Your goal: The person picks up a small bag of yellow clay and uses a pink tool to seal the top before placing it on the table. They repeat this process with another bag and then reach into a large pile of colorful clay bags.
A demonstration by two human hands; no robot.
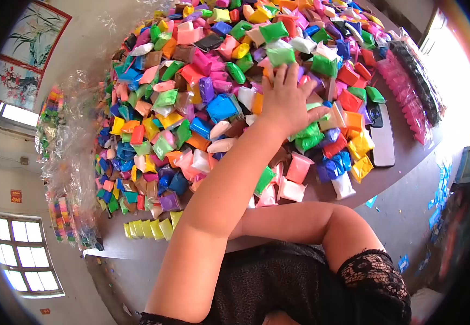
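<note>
My left hand (289,103) reaches palm down onto a big heap of small plastic-wrapped packets (222,107) in many colours. Its fingers are spread and rest on the pile, with a light green packet (281,56) at the fingertips. Nothing is visibly gripped. Under the thumb side lie green and beige packets. My right forearm (283,221) runs along the table's near edge and passes behind my left arm, which hides the right hand. Close to that hidden hand, a row of joined yellow packets (149,229) lies at the near edge. Pink packets (300,167) sit just beyond my right forearm.
On the right of the brown table (402,157) lies a phone (382,135), beside long strips of pink packets (405,95) and black packets (418,81). Clear plastic bags (75,141) with coloured packets stand along the left. Blue scraps (438,189) litter the floor at right.
</note>
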